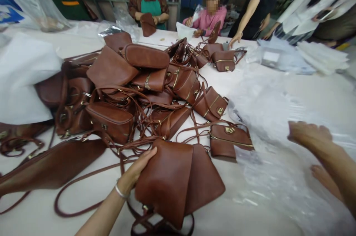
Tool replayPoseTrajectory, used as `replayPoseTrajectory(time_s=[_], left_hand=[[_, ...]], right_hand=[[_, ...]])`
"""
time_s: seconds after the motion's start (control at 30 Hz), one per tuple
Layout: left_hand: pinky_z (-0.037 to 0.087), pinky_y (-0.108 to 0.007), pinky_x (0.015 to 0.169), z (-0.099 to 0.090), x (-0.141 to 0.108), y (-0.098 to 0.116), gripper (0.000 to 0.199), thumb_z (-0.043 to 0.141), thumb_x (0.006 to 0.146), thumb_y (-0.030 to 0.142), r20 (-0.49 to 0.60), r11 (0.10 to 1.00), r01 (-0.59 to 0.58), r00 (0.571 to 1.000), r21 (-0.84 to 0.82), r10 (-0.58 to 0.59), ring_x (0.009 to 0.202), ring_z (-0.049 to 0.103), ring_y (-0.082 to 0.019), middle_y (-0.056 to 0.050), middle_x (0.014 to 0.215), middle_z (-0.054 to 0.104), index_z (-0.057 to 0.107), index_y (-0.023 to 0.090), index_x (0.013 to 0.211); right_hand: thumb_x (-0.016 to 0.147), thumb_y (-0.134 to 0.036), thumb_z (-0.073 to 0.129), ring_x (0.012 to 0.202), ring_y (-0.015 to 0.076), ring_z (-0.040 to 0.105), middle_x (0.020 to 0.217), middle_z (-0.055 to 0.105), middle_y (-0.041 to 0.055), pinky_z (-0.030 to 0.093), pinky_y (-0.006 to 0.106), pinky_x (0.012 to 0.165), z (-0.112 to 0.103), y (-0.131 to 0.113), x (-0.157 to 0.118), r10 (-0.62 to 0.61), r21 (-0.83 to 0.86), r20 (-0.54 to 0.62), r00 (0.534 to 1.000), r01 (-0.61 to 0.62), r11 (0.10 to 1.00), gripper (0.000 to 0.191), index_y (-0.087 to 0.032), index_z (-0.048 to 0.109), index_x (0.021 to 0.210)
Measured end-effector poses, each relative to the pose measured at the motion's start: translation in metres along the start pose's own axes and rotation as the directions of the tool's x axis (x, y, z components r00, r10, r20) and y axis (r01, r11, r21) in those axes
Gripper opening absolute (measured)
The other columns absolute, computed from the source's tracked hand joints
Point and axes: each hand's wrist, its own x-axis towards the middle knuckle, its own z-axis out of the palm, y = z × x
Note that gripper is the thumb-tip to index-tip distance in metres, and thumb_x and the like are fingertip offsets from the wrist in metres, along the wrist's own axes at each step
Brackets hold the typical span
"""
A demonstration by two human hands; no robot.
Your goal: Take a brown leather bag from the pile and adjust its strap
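Note:
My left hand [143, 163], with a silver bracelet at its wrist, grips the upper left edge of a brown leather bag [172, 176] above the near edge of the table. The bag's wide flap hangs to one side, and its strap dangles below. To the right, my right hand [310, 133] is closed among clear plastic bags [267, 176] and appears to pinch one of them; blur hides the exact grip. Behind its forearm another hand [324, 178] shows in part. Closest to the held bag lies a small brown bag [229, 139] with a gold zip and clasp.
A large heap of brown leather bags [111, 69] with tangled straps covers the left and middle of the white table [211, 210]. White sheeting [25, 76] lies at the left. Several people work along the far side. Stacked plastic bags [286, 56] lie at the back right.

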Motion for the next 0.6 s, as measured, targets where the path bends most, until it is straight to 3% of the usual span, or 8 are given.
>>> replayPoseTrajectory(time_s=[0.1, 0.17, 0.2, 0.27, 0.3, 0.4, 0.5, 0.6], left_hand=[[0.058, -0.039, 0.088, 0.017, 0.008, -0.008, 0.044, 0.075, 0.08, 0.045, 0.07, 0.999, -0.023, 0.997, -0.04, 0.025, 0.09, 0.073, -0.028, -0.014, 0.105, 0.076, 0.067, 0.013, 0.11], [0.058, -0.041, 0.089, 0.026, 0.014, -0.015, 0.044, 0.075, 0.08, 0.047, 0.095, 0.995, -0.033, 0.995, -0.089, 0.041, 0.089, 0.074, -0.028, -0.015, 0.101, 0.076, 0.067, 0.012, 0.108], [0.058, -0.041, 0.089, 0.03, 0.018, -0.019, 0.044, 0.074, 0.08, 0.047, 0.105, 0.994, -0.043, 0.993, -0.104, 0.054, 0.088, 0.074, -0.028, -0.015, 0.099, 0.076, 0.067, 0.012, 0.106], [0.058, -0.041, 0.089, 0.039, 0.027, -0.026, 0.044, 0.073, 0.081, 0.048, 0.128, 0.99, -0.073, 0.988, -0.124, 0.089, 0.087, 0.074, -0.027, -0.015, 0.098, 0.076, 0.067, 0.012, 0.106], [0.057, -0.04, 0.09, 0.045, 0.032, -0.029, 0.044, 0.073, 0.081, 0.047, 0.138, 0.987, -0.089, 0.985, -0.135, 0.107, 0.088, 0.074, -0.026, -0.015, 0.099, 0.076, 0.067, 0.012, 0.107], [0.057, -0.039, 0.09, 0.068, 0.053, -0.032, 0.042, 0.073, 0.081, 0.046, 0.168, 0.979, -0.138, 0.972, -0.147, 0.162, 0.089, 0.073, -0.025, -0.014, 0.102, 0.076, 0.066, 0.013, 0.107], [0.057, -0.039, 0.088, 0.096, 0.073, -0.022, 0.043, 0.074, 0.08, 0.047, 0.212, 0.976, -0.188, 0.955, -0.111, 0.209, 0.088, 0.073, -0.026, -0.016, 0.098, 0.076, 0.067, 0.011, 0.102], [0.056, -0.04, 0.089, 0.125, 0.08, -0.002, 0.046, 0.076, 0.077, 0.05, 0.254, 0.963, -0.263, 0.929, -0.058, 0.269, 0.088, 0.072, -0.027, -0.016, 0.092, 0.076, 0.068, 0.01, 0.099]], right_hand=[[0.081, -0.035, 0.066, 0.1, 0.0396, 0.066, 0.101, 0.071, 0.0287, 0.042, 0.052, 0.078, -0.012, -0.063, -0.076, -0.024, -0.026, 0.33, 0.944, 0.034, 0.999, 0.023, -0.013, 0.072, 0.085], [0.079, -0.052, 0.066, 0.073, 0.0338, 0.07, 0.074, 0.072, 0.0213, 0.048, 0.045, 0.069, 0.008, -0.106, -0.153, -0.103, 0.118, 0.604, 0.79, 0.039, 0.992, 0.04, -0.015, 0.066, 0.064], [0.078, -0.059, 0.064, 0.055, 0.0274, 0.067, 0.062, 0.07, 0.015, 0.05, 0.04, 0.059, 0.025, -0.123, -0.193, -0.113, 0.176, 0.695, 0.711, -0.015, 0.984, 0.048, -0.017, 0.062, 0.057], [0.074, -0.068, 0.063, 0.044, 0.0235, 0.062, 0.052, 0.066, 0.0096, 0.05, 0.038, 0.05, 0.064, -0.141, -0.261, -0.247, 0.398, 0.892, 0.379, -0.399, 0.826, 0.052, -0.018, 0.062, 0.061], [0.073, -0.072, 0.061, 0.044, 0.0239, 0.063, 0.052, 0.066, 0.0074, 0.05, 0.038, 0.048, 0.081, -0.142, -0.285, -0.33, 0.517, 0.852, 0.406, -0.557, 0.65, 0.053, -0.019, 0.065, 0.068], [0.088, -0.071, 0.038, 0.077, 0.0259, 0.072, 0.077, 0.074, 0.0051, 0.056, 0.044, 0.062, 0.104, -0.13, -0.31, -0.395, 0.649, 0.761, 0.515, -0.625, 0.434, 0.056, -0.025, 0.067, 0.1], [0.092, -0.061, 0.048, 0.09, 0.0223, 0.069, 0.096, 0.072, 0.0061, 0.058, 0.044, 0.075, 0.096, -0.128, -0.291, -0.394, 0.756, 0.645, 0.655, -0.623, 0.202, 0.046, -0.022, 0.063, 0.11], [0.091, -0.05, 0.058, 0.093, 0.0207, 0.067, 0.104, 0.07, 0.0065, 0.058, 0.042, 0.08, 0.093, -0.159, -0.271, -0.363, 0.815, 0.517, 0.775, -0.576, -0.069, 0.036, -0.02, 0.062, 0.111]])
